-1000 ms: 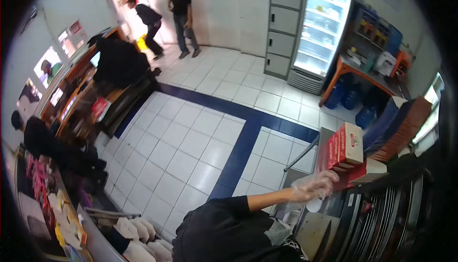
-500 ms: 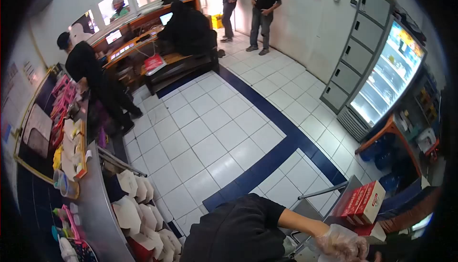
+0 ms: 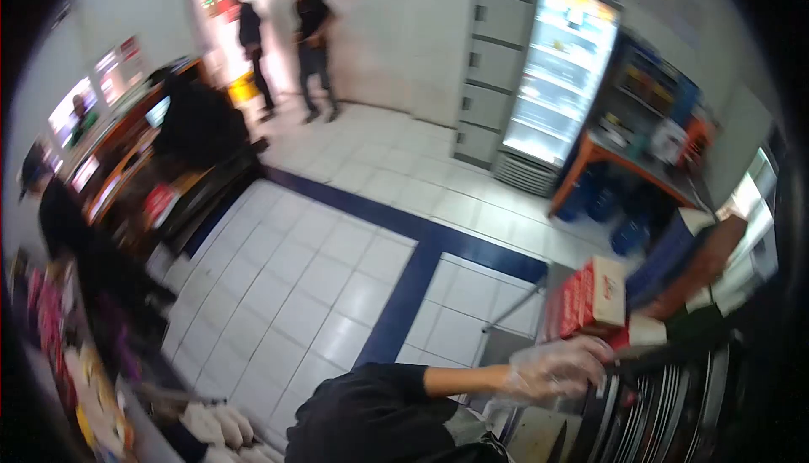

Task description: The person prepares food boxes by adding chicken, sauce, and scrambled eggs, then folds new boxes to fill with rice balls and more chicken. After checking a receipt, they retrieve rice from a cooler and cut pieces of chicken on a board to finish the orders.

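My left hand (image 3: 558, 370), in a clear plastic glove, reaches right from a black sleeve (image 3: 371, 400) at the bottom centre. Its fingers are bent and pressed together at the near edge of a dark rack (image 3: 619, 387) with several metal bars. What they grip, if anything, is hidden. Just beyond the hand stands a red and cream printed box (image 3: 594, 296). Beneath the wrist lies a pale, stained metal surface (image 3: 543, 435). My right hand is out of view.
Folded white cartons (image 3: 221, 425) stand at the lower left by a long counter. A person in black (image 3: 80, 227) is there. Two people (image 3: 313, 42) stand by the doorway. Lockers (image 3: 493, 63), a lit fridge (image 3: 563, 71) and an orange-framed table (image 3: 581, 164) are behind.
The view has swung right, so the room has shifted left and the barred rack has come into view. My gloved left hand has moved from beneath the box to the rack's edge.
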A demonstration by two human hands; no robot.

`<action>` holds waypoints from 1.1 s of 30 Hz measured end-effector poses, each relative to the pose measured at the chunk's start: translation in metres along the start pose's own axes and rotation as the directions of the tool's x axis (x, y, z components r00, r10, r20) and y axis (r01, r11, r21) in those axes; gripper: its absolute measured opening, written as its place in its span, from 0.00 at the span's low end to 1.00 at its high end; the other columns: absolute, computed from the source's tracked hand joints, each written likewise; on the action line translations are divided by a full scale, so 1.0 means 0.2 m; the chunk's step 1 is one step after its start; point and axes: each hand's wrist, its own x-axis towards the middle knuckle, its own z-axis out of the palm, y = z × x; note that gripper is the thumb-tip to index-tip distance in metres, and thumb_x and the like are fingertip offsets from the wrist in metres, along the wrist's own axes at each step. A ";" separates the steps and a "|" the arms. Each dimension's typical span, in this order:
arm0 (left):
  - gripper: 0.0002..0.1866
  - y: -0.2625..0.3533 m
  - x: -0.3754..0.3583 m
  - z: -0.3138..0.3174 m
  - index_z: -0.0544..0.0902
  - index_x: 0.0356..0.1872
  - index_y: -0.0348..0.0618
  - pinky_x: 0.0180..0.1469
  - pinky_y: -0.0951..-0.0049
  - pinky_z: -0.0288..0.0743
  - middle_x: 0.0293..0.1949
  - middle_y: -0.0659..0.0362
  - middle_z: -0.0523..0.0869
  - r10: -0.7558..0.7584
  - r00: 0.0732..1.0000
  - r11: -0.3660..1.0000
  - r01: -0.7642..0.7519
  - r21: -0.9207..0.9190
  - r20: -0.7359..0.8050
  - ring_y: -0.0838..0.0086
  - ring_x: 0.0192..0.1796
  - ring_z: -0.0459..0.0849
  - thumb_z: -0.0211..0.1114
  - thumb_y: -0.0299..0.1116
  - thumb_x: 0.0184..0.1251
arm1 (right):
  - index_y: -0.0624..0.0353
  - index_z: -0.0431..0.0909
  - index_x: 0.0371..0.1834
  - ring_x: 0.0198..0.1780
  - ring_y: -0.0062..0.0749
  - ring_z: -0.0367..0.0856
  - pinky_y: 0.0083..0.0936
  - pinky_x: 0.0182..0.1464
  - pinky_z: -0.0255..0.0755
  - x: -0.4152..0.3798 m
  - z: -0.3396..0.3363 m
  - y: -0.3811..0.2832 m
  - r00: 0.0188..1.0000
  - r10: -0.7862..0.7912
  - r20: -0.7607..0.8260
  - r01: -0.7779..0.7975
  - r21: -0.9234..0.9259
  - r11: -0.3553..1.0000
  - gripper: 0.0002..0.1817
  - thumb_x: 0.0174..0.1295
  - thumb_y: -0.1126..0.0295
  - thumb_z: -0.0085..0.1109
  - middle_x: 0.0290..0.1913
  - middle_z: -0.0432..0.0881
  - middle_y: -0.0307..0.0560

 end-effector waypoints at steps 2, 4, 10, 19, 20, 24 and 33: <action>0.10 -0.12 -0.02 -0.04 0.78 0.42 0.43 0.55 0.65 0.68 0.57 0.49 0.67 -0.097 0.995 0.995 0.097 -0.030 -0.003 0.61 0.58 0.69 0.59 0.35 0.63 | 0.63 0.77 0.36 0.38 0.48 0.73 0.44 0.41 0.67 -0.06 0.11 0.22 0.989 -0.133 0.057 0.145 -0.328 0.933 0.13 0.59 0.64 0.56 0.34 0.77 0.53; 0.11 -0.22 -0.03 -0.06 0.76 0.43 0.43 0.59 0.64 0.64 0.57 0.51 0.69 -0.284 0.958 0.946 0.287 -0.150 0.042 0.62 0.60 0.67 0.61 0.31 0.60 | 0.65 0.77 0.35 0.36 0.52 0.75 0.44 0.41 0.68 -0.04 0.17 0.19 0.988 -0.035 0.154 0.082 -0.311 0.947 0.13 0.61 0.63 0.53 0.31 0.77 0.54; 0.09 -0.46 0.10 0.00 0.76 0.39 0.39 0.43 0.76 0.74 0.57 0.49 0.66 -0.422 0.904 0.884 0.428 -0.187 0.073 0.77 0.42 0.77 0.61 0.22 0.57 | 0.41 0.75 0.55 0.63 0.45 0.62 0.45 0.61 0.56 -0.10 0.45 0.16 0.941 0.002 0.339 0.072 -0.205 0.976 0.23 0.54 0.72 0.56 0.61 0.66 0.48; 0.05 -0.60 0.14 0.12 0.76 0.36 0.41 0.45 0.69 0.71 0.34 0.54 0.78 -0.448 0.892 0.872 0.450 -0.191 0.058 0.73 0.36 0.79 0.58 0.28 0.61 | 0.49 0.76 0.50 0.53 0.32 0.69 0.34 0.57 0.48 -0.24 0.52 0.29 0.848 0.101 0.520 -0.128 0.016 0.992 0.17 0.55 0.68 0.57 0.47 0.74 0.40; 0.04 -0.60 0.12 0.10 0.76 0.37 0.41 0.43 0.70 0.72 0.38 0.53 0.78 -0.444 0.895 0.874 0.444 -0.199 0.046 0.73 0.35 0.79 0.58 0.27 0.61 | 0.49 0.76 0.49 0.52 0.33 0.69 0.34 0.57 0.48 -0.24 0.52 0.28 0.840 0.101 0.534 -0.129 0.015 0.992 0.17 0.55 0.68 0.57 0.47 0.74 0.41; 0.05 -0.59 0.08 0.02 0.76 0.37 0.40 0.40 0.73 0.72 0.46 0.50 0.75 -0.487 0.873 0.843 0.475 -0.252 0.016 0.74 0.33 0.79 0.58 0.27 0.60 | 0.45 0.77 0.49 0.52 0.33 0.68 0.34 0.57 0.47 -0.19 0.49 0.25 0.789 0.122 0.602 -0.139 -0.019 0.990 0.17 0.54 0.66 0.58 0.48 0.73 0.40; 0.09 -0.65 -0.10 -0.28 0.76 0.40 0.41 0.36 0.72 0.76 0.51 0.49 0.72 -0.469 0.883 0.857 0.449 -0.252 -0.023 0.76 0.31 0.79 0.61 0.24 0.58 | 0.41 0.76 0.51 0.56 0.30 0.63 0.38 0.59 0.42 -0.21 0.54 0.20 0.780 0.120 0.614 -0.111 -0.052 0.992 0.17 0.56 0.62 0.57 0.51 0.71 0.36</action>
